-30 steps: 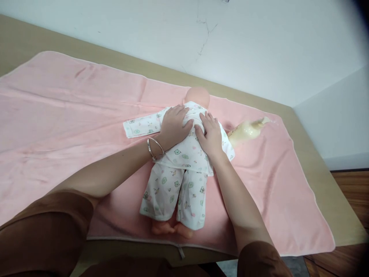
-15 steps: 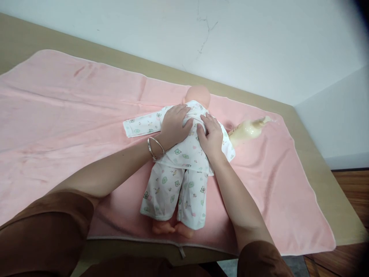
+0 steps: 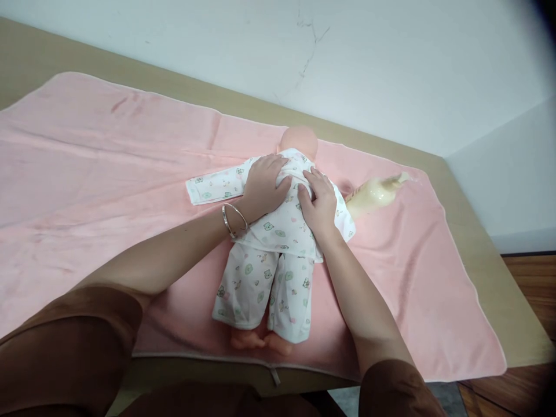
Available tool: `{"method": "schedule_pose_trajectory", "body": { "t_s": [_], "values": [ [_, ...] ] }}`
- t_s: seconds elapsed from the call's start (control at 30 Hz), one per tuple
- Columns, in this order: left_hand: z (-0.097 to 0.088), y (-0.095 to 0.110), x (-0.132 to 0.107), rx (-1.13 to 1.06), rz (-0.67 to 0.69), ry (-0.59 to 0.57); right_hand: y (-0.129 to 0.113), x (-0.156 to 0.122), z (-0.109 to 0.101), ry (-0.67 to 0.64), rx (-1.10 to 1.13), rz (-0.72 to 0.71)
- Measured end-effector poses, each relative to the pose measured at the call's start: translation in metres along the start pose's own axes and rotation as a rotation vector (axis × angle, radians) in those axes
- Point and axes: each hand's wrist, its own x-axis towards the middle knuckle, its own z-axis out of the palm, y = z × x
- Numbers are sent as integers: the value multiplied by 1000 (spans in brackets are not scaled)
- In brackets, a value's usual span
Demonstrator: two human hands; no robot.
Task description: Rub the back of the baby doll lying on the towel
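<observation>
Little had changed: the left hand (image 3: 264,186) and right hand (image 3: 321,204) stayed on the doll (image 3: 280,229), fingers released and loosely spread, only the gap between the thumbs slightly wider. So the handling seemed at much the same stage. The doll lay directly under the fingers, the bottle (image 3: 373,194) just right of the right hand's.

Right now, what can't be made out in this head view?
All in the head view:
The doll's face: turned away from the camera.
The undersides of the left hand and right hand: hidden by the hands' own backs.
The bottle's lettering: too small and blurred.
The blanket's left end: cut off by the picture's edge.
</observation>
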Motion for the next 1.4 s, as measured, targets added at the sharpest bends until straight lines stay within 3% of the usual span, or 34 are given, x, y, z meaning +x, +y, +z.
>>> {"method": "schedule_pose_trajectory", "body": {
  "t_s": [1.4],
  "values": [
    [0,-2,2,-23,-21,6,0,1,0,-7,76,34]
  ]
}}
